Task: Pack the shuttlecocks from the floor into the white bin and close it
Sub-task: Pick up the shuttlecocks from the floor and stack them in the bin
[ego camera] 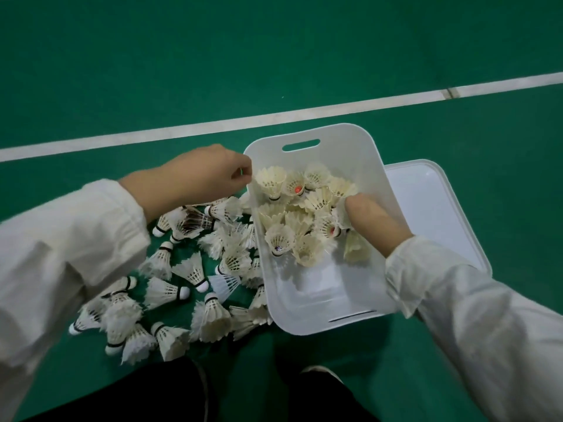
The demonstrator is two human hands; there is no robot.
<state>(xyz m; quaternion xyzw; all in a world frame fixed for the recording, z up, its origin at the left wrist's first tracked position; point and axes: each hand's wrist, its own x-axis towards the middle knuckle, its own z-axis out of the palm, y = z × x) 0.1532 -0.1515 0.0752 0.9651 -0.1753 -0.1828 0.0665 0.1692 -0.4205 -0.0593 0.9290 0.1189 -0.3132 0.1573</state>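
Observation:
The white bin [307,318] stands open on the green floor, with several feather shuttlecocks [300,214] heaped in its far half. A larger pile of shuttlecocks [182,269] lies on the floor along the bin's left side. My left hand [198,175] hovers at the bin's upper left rim. Its thumb and forefinger are pinched right where the rim meets one shuttlecock's [271,181] feathers, and I cannot tell which they grip. My right hand [374,220] reaches into the bin from the right, fingers buried among the shuttlecocks. The bin's white lid [435,208] lies flat to the right, partly under the bin.
A white court line [213,124] crosses the floor beyond the bin. My dark trouser legs [170,394] and a shoe [323,373] are at the bottom, close to the pile and the bin's near edge.

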